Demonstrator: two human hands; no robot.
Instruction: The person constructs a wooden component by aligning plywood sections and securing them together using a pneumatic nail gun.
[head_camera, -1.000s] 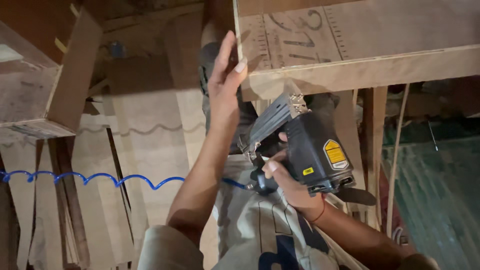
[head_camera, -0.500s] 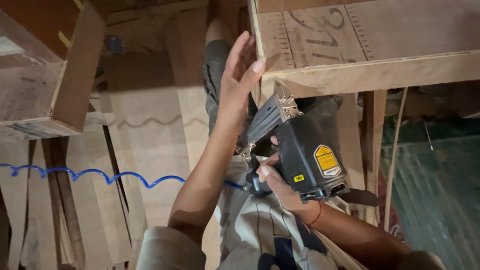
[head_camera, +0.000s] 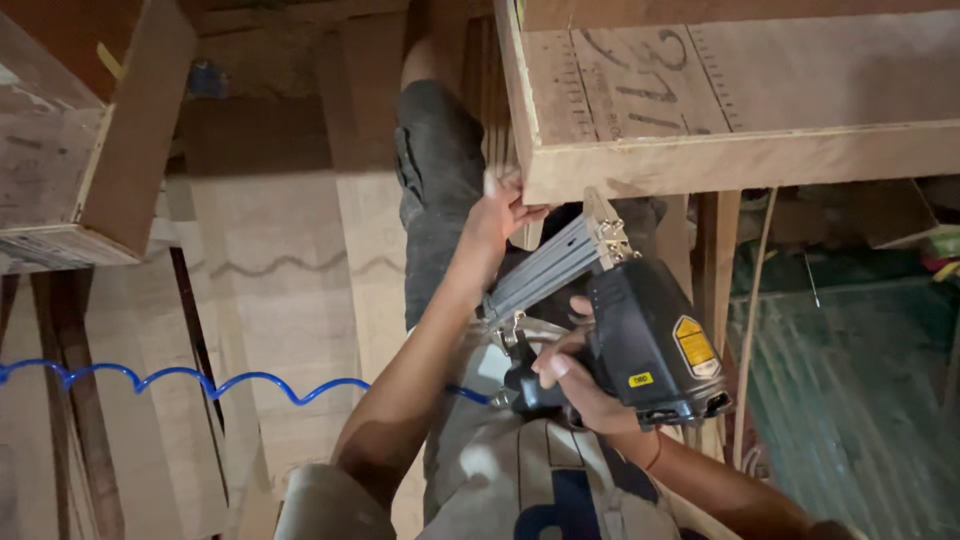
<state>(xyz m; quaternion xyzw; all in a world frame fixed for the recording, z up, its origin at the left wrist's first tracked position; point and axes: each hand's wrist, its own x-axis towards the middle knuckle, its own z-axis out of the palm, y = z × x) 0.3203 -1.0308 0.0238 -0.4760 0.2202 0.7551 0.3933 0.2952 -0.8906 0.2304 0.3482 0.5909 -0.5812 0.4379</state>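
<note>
Right hand (head_camera: 575, 375) wrapped tight round grip of black pneumatic nail gun (head_camera: 640, 345), nose at lower edge of pale plywood box panel (head_camera: 740, 160). Left hand (head_camera: 500, 215) curled, gripping panel corner. Best: nose square, left fingers off firing line, blue coiled air hose (head_camera: 190, 378) slack.

The nail gun (head_camera: 640, 340) at centre right has a matt black plastic body and a ribbed, dull grey metal magazine. The box (head_camera: 740, 100) at upper right is raw, rough-sawn plywood. The coiled hose (head_camera: 200, 380) at lower left looks like glossy blue plastic.
</note>
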